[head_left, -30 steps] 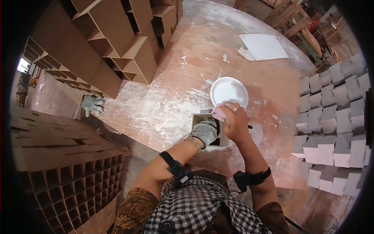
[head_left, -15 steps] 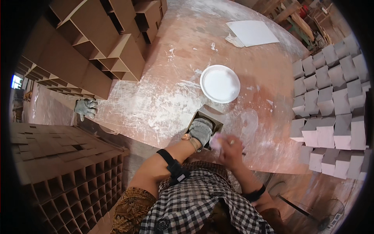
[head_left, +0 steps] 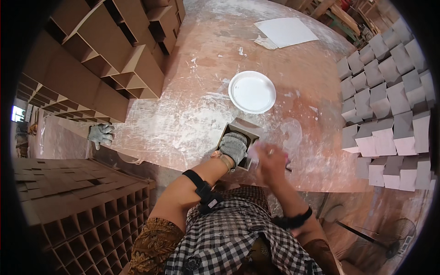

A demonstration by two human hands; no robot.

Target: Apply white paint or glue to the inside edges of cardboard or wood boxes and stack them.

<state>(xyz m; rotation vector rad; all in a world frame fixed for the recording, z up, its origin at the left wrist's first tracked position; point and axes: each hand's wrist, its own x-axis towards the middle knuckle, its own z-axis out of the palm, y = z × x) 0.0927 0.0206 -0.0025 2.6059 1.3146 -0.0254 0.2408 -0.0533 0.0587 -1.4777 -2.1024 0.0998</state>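
head view: your gloved left hand (head_left: 233, 145) is clamped on the small cardboard box (head_left: 240, 140) at the table's (head_left: 192, 114) near edge, just below the white plate (head_left: 252, 91). your right hand (head_left: 270, 159) is blurred; i cannot tell its grip. pressing near that edge could tip the box off.

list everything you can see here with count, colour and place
table: one, reddish brown with white dust, centre
plate: one, white, on the table beyond the hands
box: one small square, brown outside, open top, at the near table edge
sheet: one, white, far side of the table
dividers: many, brown cardboard, stacked upper left
grid: one large, brown cardboard cells, lower left
blocks: many, grey and white, stacked on the right
glove: one loose, grey, left table edge
fan: one, dark, floor lower right
left hand: grey glove, on the box
right hand: bare, blurred, beside the box, grip unclear
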